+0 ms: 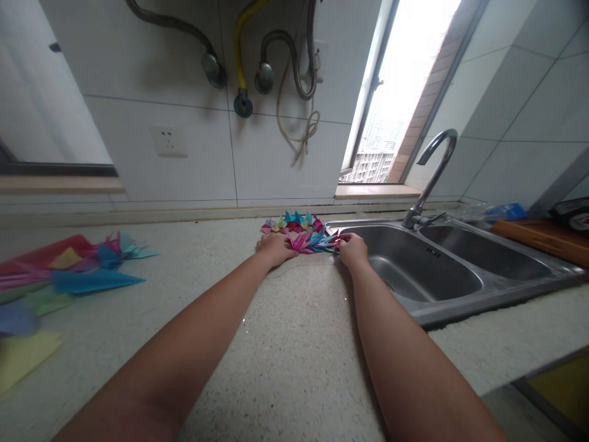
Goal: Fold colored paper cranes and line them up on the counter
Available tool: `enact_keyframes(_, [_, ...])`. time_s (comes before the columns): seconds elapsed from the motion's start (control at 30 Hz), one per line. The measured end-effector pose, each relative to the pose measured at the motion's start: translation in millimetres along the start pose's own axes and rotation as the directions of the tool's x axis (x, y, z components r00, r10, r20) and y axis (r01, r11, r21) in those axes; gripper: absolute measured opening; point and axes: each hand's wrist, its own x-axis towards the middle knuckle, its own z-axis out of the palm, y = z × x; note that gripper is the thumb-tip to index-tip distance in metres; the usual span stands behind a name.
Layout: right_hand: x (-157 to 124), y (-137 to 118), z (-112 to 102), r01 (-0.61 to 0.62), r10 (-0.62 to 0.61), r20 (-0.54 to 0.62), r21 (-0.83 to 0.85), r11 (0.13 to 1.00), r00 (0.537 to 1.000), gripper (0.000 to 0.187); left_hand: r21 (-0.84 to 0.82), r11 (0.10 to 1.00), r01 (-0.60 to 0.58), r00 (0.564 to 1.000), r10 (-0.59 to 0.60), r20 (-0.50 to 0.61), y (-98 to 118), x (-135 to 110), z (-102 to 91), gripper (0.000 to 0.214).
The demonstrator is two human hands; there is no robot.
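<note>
A row of folded paper cranes (310,241) in pink, blue and purple lies on the counter, pressed close together. My left hand (276,248) is closed at its left end, fingers on the pink ones. At the right end my right hand (353,250) pinches the outermost crane, next to the sink's edge. Just behind stands a second line of paper cranes (294,221), in blue, yellow, pink and red, near the wall. Its left part is partly hidden behind my left hand.
On the left lies a blurred heap of coloured paper and folded pieces (92,279). A steel double sink (405,307) with a faucet (437,147) is set into the counter (285,344) on the right. Beyond it sits a brown wooden board (543,242). Hoses hang along the tiled wall.
</note>
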Motion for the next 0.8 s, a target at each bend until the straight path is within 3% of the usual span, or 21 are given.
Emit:
enact_keyframes(0.53, [3.3,3.6,1.2,-0.04,0.042,-0.029,0.062,0.997,0.999,0.022,-0.008,0.999,-0.038,0.997,0.037,-0.068,-3.3,-2.3,7.1,0.059])
enact_keyframes(0.8, [7.2,7.0,7.6,-0.04,0.038,0.033,0.068,0.997,0.999,0.02,-0.043,0.996,-0.075,0.997,0.073,-0.036,-5.7,2.0,5.2,0.057])
